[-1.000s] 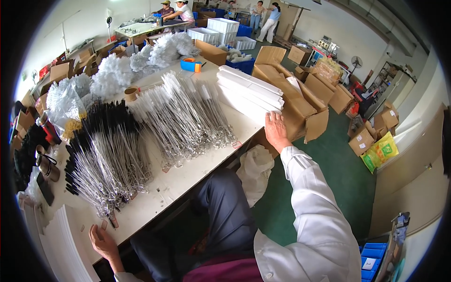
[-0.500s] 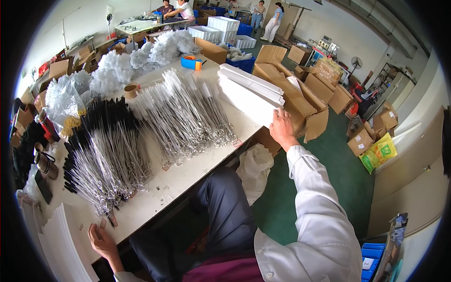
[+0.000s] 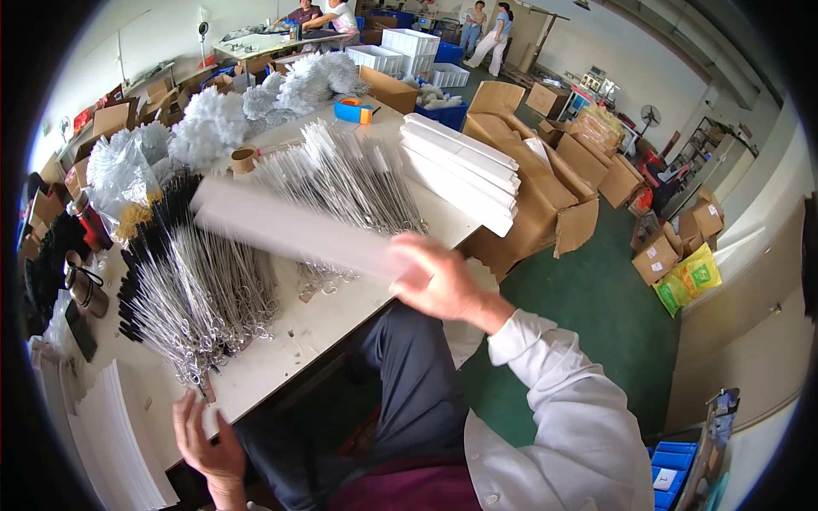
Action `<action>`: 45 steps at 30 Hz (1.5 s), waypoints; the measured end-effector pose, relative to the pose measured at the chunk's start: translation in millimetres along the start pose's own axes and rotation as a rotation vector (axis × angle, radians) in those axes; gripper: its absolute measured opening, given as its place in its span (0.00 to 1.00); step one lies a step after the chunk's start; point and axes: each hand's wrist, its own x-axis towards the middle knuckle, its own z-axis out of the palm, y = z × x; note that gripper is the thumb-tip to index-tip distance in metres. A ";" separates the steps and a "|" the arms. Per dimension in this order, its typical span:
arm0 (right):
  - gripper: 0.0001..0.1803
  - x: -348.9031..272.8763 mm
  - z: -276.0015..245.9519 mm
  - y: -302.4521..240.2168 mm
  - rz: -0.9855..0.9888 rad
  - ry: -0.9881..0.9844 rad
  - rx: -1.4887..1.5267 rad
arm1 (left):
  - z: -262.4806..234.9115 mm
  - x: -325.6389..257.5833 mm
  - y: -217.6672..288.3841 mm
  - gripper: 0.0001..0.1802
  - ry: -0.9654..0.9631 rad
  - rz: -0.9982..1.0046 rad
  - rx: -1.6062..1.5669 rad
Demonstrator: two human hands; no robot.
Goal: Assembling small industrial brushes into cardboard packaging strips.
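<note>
White strip [image 3: 290, 228], blurred: near end gripped in right hand [image 3: 439, 283], rest extending leftward above wire-stemmed brushes [image 3: 209, 285]. Left hand [image 3: 211, 451]: fingers parted.

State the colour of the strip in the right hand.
The blurred strip is white; head view shows it.

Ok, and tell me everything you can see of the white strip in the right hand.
The white strip is long, narrow and flat, and looks like paper or thin card. Motion blur softens its edges and hides any fold or marking. The right hand grips its near end; from there it slants up and leftward, its far end free. It crosses in front of the black-tipped wire brushes and white-tipped wire brushes; whether it touches them I can't tell.
</note>
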 end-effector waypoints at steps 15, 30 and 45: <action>0.31 -14.5 97.1 -90.0 -0.438 -0.423 0.191 | 38.6 38.4 66.5 0.43 -0.567 0.273 -0.055; 0.26 -26.6 124.9 -109.4 -0.060 -0.277 -0.022 | 54.2 31.5 48.2 0.43 -0.538 0.156 0.152; 0.21 -33.3 155.5 -114.6 0.384 -0.175 0.529 | 59.8 9.0 31.1 0.38 -0.511 0.089 0.106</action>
